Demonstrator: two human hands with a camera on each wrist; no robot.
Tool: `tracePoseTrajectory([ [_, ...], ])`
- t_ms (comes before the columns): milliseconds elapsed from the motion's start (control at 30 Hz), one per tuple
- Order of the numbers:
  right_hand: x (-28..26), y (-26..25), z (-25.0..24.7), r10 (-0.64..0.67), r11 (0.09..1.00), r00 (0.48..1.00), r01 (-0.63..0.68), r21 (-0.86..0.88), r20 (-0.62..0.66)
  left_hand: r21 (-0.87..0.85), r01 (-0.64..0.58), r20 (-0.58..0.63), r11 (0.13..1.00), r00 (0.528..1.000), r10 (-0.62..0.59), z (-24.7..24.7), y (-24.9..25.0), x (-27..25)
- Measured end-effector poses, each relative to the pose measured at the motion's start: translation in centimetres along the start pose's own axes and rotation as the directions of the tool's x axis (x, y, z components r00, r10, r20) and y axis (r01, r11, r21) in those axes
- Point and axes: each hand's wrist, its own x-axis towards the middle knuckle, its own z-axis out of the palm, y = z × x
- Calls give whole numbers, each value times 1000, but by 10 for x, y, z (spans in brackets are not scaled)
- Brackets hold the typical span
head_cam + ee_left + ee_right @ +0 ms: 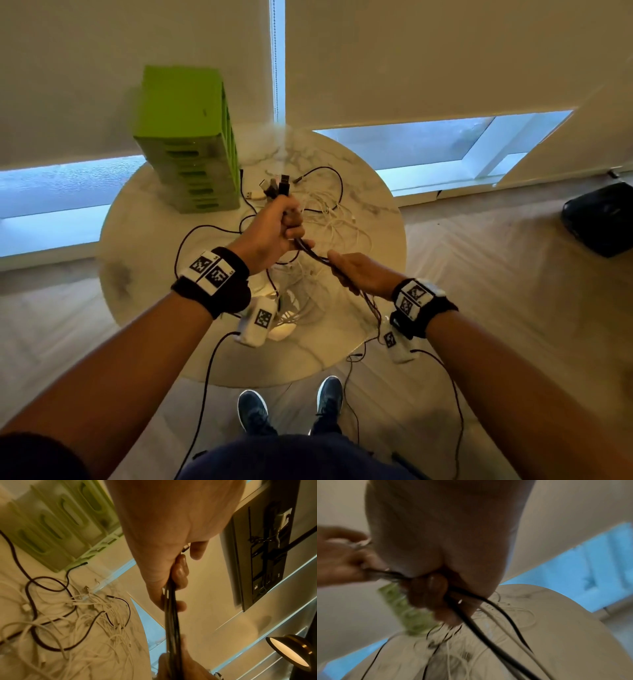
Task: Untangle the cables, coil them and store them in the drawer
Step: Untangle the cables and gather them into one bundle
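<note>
A bundle of dark cables (317,257) runs taut between my two hands above the round marble table (376,219). My left hand (286,226) grips the bundle near its plugs (277,186), which stick up past the fist. My right hand (346,270) is curled round the same bundle lower down, and the loose ends hang toward the floor. In the left wrist view the dark bundle (171,622) leaves my left hand (173,577). In the right wrist view my fingers (435,591) wrap the cables (471,618). A tangle of white and black cables (329,212) lies on the table.
A green drawer unit (191,144) with several drawers stands at the table's back left, all drawers closed. A black bag (603,219) lies on the wooden floor at right. My shoes (291,404) are at the table's near edge. Window blinds hang behind.
</note>
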Motion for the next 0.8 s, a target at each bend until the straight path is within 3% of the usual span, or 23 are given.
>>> tracePoseTrajectory([
  [67,10,-10,23,-56,980,998,50,-191,-29,54,-38,-56,998,998,41,-12,3,-2],
  [233,33,-23,75,-33,980,996,48,-195,78,217,-8,-224,976,973,58,-37,-9,7],
  [367,70,-23,49,-48,966,984,89,-243,172,177,-7,-331,984,941,67,-51,-15,19],
  [467,105,-24,7,-5,966,970,68,-251,244,168,-49,-335,984,936,104,-53,-17,33],
  [600,163,-15,-37,-30,825,998,54,-562,51,171,-66,-353,983,927,124,-56,-23,54],
  [800,235,10,-51,-81,647,993,117,-753,86,207,-24,-412,978,905,109,-65,-42,82],
])
